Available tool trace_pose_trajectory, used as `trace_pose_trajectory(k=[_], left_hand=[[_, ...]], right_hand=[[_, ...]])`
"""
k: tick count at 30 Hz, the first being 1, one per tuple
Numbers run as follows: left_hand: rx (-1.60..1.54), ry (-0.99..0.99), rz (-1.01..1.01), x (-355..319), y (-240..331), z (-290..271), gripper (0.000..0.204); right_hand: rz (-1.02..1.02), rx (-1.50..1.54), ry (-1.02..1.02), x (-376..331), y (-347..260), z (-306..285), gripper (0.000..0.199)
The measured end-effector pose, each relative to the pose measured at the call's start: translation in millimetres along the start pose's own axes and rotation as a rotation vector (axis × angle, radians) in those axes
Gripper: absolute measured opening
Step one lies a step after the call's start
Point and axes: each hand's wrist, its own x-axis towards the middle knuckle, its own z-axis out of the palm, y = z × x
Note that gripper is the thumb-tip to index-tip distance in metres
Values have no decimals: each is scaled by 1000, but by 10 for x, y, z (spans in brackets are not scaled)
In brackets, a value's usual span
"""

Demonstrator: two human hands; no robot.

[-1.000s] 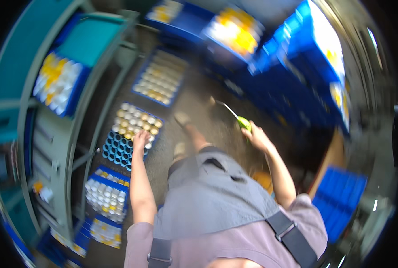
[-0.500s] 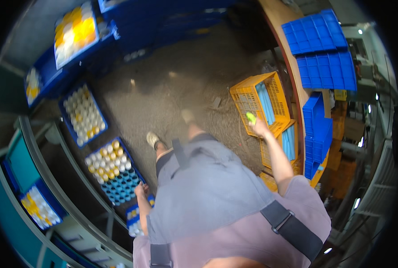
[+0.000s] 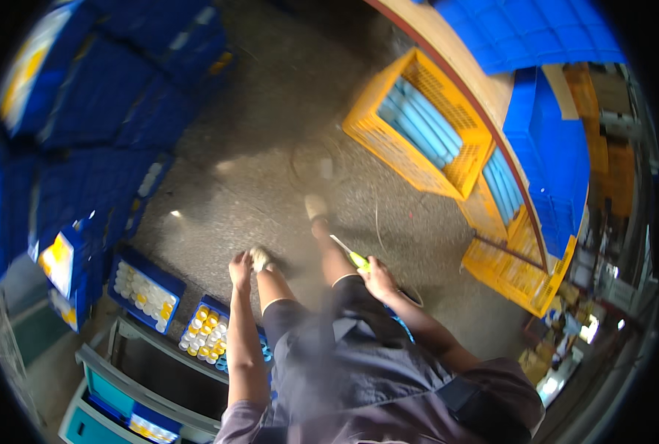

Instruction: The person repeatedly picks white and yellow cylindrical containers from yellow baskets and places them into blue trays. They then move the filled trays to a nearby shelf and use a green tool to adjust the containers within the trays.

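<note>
My right hand point(image 3: 376, 280) is closed around a slim tool point(image 3: 359, 260) with a yellow-green handle and a thin, pale shaft or blade pointing toward the far left. Whether it is a knife or another tool I cannot tell. It is held low in front of my right thigh. My left hand point(image 3: 241, 271) hangs beside my left foot with its fingers curled together, and nothing shows in it. Below it, partly behind my left forearm, lies a blue crate point(image 3: 209, 300) with white and yellow round pieces.
Yellow plastic crates point(image 3: 426, 177) holding light blue tubes stand at the right beside a wooden-topped table point(image 3: 492, 74) with blue bins point(image 3: 552, 148). Stacked blue crates point(image 3: 85, 96) line the left. Another blue crate point(image 3: 168, 283) of round pieces sits near a grey frame point(image 3: 122, 374).
My view has turned and my body has moved along the floor. The right hand has come away from the yellow crate with the tool; the left hand has left the side of the blue crate.
</note>
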Motion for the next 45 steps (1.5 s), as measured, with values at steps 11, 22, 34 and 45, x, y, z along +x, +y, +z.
trace_pose_trajectory(k=[11,22,34,45], left_hand=[[935,-162,444,3024,-929,4277,77],[839,-221,449,3049,-483,3920,74],[128,311,697,-760,3769,81,75],[-732,715,1209,-1831,4357,-2638,69]], right_hand=[[784,795,438,1125,-325,835,47],[398,628,419,1189,-108,1104,52],[-287,-25,-158,1750,-500,-577,59],[-157,-222,-9,2906,-2061,-2006,52]])
